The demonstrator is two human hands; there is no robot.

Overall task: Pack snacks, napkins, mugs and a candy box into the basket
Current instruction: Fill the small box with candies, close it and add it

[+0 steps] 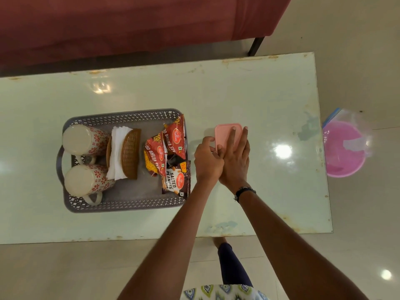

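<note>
While both hands meet over the pink box (pixel 227 133), seen from above beside a nearly full basket (pixel 121 205). Nearest, two bare forearms reaching across the pale worktop (pixel 270 94), a dark bracelet (pixel 244 191) on the right wrist. Left hand (pixel 207 159) curled at the box's near left corner, thumb against its edge; right hand (pixel 234 163) laid flat on the lid, fingers (pixel 232 135) spread toward the far end. Hands touching each other, pressed to the box but not yet clamped round it; whether lifted clear of the worktop, impossible to tell. Box lying just right of the basket, apart from its wall.

Likely handling: small, rigid, smooth plastic, probably light, possibly slick under a flat palm alone; contents apt to rattle or spill if the lid pops. Best taken by the two long sides, thumb opposite fingers, kept level.

Farther left, inside the basket: peanut and sev packets (pixel 171 152) stacked against the right wall, napkins (pixel 118 152) upright in a brown woven holder (pixel 131 153) at centre, two patterned mugs (pixel 86 161) on their sides at the left end. Free floor showing along the basket's near middle, seemingly enough for the box. Beyond, a maroon sofa (pixel 129 24); right, on the floor, a pink tub (pixel 344 148).
</note>
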